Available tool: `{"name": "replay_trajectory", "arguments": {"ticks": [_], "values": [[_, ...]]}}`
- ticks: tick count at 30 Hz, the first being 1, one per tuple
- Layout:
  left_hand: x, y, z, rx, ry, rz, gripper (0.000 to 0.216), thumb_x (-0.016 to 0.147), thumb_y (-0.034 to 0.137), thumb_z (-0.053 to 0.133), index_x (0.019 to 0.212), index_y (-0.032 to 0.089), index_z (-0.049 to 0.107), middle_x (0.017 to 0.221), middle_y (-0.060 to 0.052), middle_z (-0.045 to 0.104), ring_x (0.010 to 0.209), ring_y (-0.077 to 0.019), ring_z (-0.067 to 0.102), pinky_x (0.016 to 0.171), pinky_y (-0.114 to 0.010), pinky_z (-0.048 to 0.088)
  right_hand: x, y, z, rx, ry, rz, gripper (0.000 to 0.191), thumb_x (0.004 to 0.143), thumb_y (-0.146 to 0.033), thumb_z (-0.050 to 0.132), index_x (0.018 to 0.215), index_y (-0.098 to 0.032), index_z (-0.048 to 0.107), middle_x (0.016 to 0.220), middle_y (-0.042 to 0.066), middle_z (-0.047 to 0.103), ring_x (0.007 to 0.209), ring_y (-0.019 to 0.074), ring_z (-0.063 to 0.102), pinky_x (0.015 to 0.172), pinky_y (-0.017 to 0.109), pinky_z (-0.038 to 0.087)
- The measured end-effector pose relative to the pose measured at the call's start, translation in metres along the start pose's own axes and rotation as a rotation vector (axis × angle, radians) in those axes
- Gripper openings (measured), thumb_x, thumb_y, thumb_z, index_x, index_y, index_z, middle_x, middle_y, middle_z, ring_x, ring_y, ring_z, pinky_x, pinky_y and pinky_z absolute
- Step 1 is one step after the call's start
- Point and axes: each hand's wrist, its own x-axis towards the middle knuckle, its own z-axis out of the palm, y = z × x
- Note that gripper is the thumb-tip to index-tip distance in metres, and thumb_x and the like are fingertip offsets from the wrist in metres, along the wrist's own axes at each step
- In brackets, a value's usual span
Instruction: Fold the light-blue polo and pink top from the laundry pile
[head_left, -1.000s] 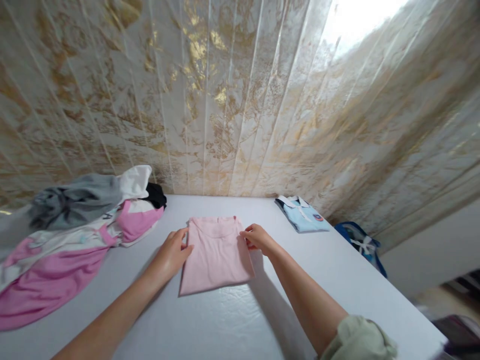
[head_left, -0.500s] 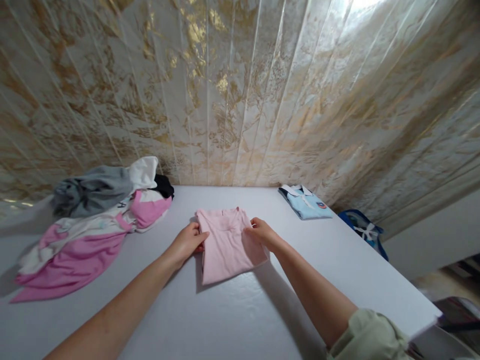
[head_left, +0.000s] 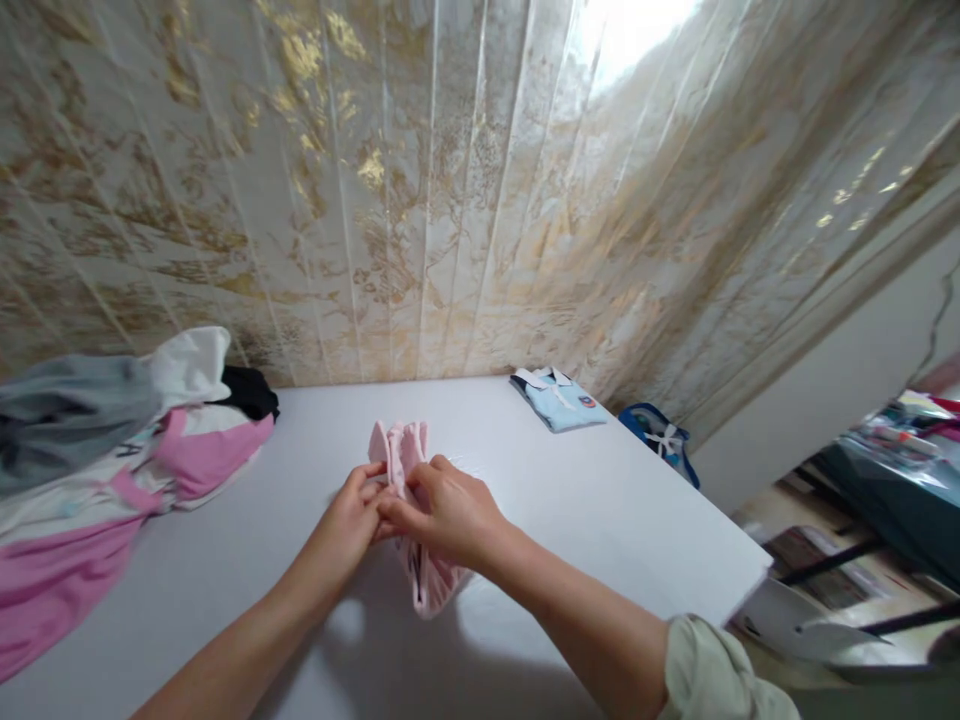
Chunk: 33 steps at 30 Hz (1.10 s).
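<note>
A light pink folded shirt (head_left: 439, 585) is gathered upright between my hands, its layers pinched together and its lower part hanging at or just over the white tabletop. My left hand (head_left: 356, 515) closes on its left side, fingers behind the cloth. From the right, my right hand (head_left: 454, 510) grips the same shirt, thumb and fingers meeting near the left hand's fingertips. Much of the shirt's middle is covered by the hands.
Heaped at the left of the white table (head_left: 600, 510) are grey, white, black and pink clothes (head_left: 210, 455). A folded light blue collared shirt (head_left: 559, 400) lies at the back right. Beyond the edge sits a blue-rimmed bag (head_left: 660, 440). A gold-patterned curtain (head_left: 375, 200) hangs behind.
The pink shirt, flat and folded before, is now raised and squeezed together. My right hand has come left to meet the left hand. The view has swung right.
</note>
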Motion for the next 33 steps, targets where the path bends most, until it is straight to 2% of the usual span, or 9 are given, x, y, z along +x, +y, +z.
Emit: {"name": "replay_trajectory", "arguments": {"ticks": [2,4,7,9,12,16,19,25,33], "values": [[-0.001,-0.003,0.003,-0.022,-0.082,0.007,0.047,0.082,0.04,0.057,0.122,0.018,0.044,0.098,-0.007,0.071,0.084,-0.0184,0.07,0.079,-0.034,0.056,-0.005,0.008,0.002,-0.019,0.024,-0.009,0.041,0.084,-0.059,0.053,0.102,-0.022,0.06,0.089,0.002,0.055,0.07,0.0151,0.051,0.059,0.024,0.031],[-0.001,-0.008,0.006,0.01,-0.161,0.029,0.055,0.082,0.048,0.056,0.126,0.017,0.046,0.098,-0.008,0.07,0.085,-0.0197,0.07,0.082,-0.036,0.056,-0.01,0.02,0.002,-0.028,0.036,-0.007,0.025,0.084,-0.043,0.057,0.098,-0.023,0.059,0.088,0.001,0.054,0.069,0.0139,0.049,0.057,0.023,0.029],[0.005,-0.019,0.004,0.178,-0.113,0.116,0.063,0.078,0.059,0.056,0.123,0.015,0.05,0.092,-0.008,0.07,0.079,-0.0207,0.07,0.076,-0.036,0.057,-0.011,0.046,-0.013,-0.036,0.043,0.004,0.009,0.081,-0.022,0.054,0.089,-0.022,0.059,0.085,0.0,0.055,0.072,0.013,0.05,0.059,0.022,0.029],[0.011,-0.028,-0.002,0.324,-0.013,0.197,0.063,0.077,0.063,0.053,0.119,0.016,0.055,0.089,-0.006,0.069,0.075,-0.0199,0.069,0.071,-0.034,0.057,-0.008,0.071,-0.039,-0.069,0.074,0.029,0.01,0.08,-0.018,0.053,0.086,-0.022,0.06,0.086,0.0,0.058,0.075,0.0135,0.051,0.061,0.021,0.03],[0.02,-0.041,-0.014,0.495,0.077,0.274,0.058,0.079,0.064,0.048,0.114,0.019,0.059,0.087,-0.004,0.068,0.069,-0.017,0.065,0.065,-0.031,0.056,0.004,0.118,-0.093,-0.216,0.121,0.112,0.011,0.081,-0.018,0.052,0.082,-0.019,0.062,0.087,0.003,0.062,0.078,0.0149,0.053,0.063,0.022,0.032],[0.028,-0.053,-0.022,0.61,0.092,0.286,0.053,0.084,0.061,0.043,0.114,0.021,0.059,0.084,-0.003,0.068,0.062,-0.0153,0.063,0.064,-0.03,0.055,0.031,0.188,-0.164,-0.447,0.181,0.307,0.017,0.081,-0.017,0.05,0.086,-0.019,0.067,0.084,0.005,0.066,0.075,0.016,0.055,0.061,0.022,0.032],[0.03,-0.057,-0.024,0.658,0.072,0.274,0.05,0.085,0.059,0.043,0.114,0.023,0.06,0.084,-0.003,0.069,0.065,-0.0161,0.064,0.067,-0.03,0.055,0.051,0.231,-0.193,-0.613,0.231,0.464,0.023,0.083,-0.018,0.049,0.093,-0.019,0.069,0.095,0.008,0.068,0.082,0.0185,0.059,0.06,0.023,0.033],[0.033,-0.055,-0.024,0.66,0.07,0.234,0.052,0.082,0.063,0.045,0.109,0.023,0.063,0.077,-0.001,0.069,0.064,-0.0174,0.064,0.065,-0.03,0.055,0.087,0.28,-0.193,-0.673,0.237,0.518,0.025,0.087,-0.018,0.048,0.101,-0.019,0.069,0.106,0.013,0.066,0.094,0.0236,0.061,0.067,0.026,0.037],[0.04,-0.063,-0.03,0.692,0.053,0.218,0.055,0.082,0.067,0.044,0.11,0.024,0.063,0.076,-0.002,0.069,0.064,-0.0177,0.064,0.063,-0.029,0.054,0.12,0.31,-0.174,-0.651,0.193,0.51,0.024,0.09,-0.021,0.049,0.103,-0.019,0.07,0.108,0.012,0.066,0.097,0.0228,0.06,0.073,0.026,0.039]]}}
